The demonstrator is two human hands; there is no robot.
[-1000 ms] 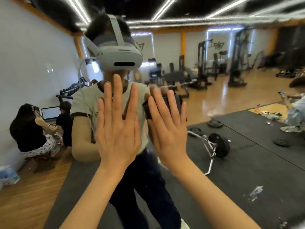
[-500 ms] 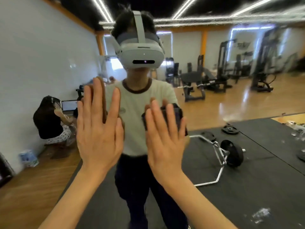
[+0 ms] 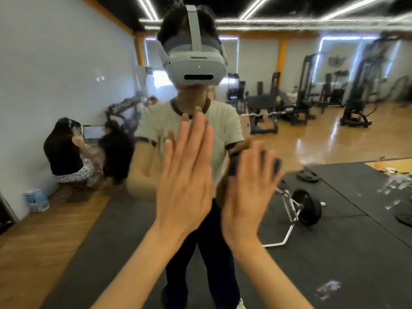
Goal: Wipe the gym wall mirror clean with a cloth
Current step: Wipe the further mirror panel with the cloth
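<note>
The wall mirror (image 3: 334,141) fills the view and reflects me with a headset on. My left hand (image 3: 185,175) lies flat against the glass, fingers straight and together, holding nothing. To its right, my right hand (image 3: 249,190) spreads its straight fingers over a dark cloth (image 3: 233,167) and presses it on the mirror; this hand is motion-blurred. The cloth's edges show past the fingers on both sides.
White smears mark the glass at lower right (image 3: 327,288) and at the right edge (image 3: 396,186). The reflection shows black floor mats, a bar with a weight plate (image 3: 307,208), gym machines behind, and people seated by the left wall (image 3: 64,152).
Both hands have slid rightward across the glass, the left one closing up beside the right. The right hand with the cloth is now blurred from moving.
</note>
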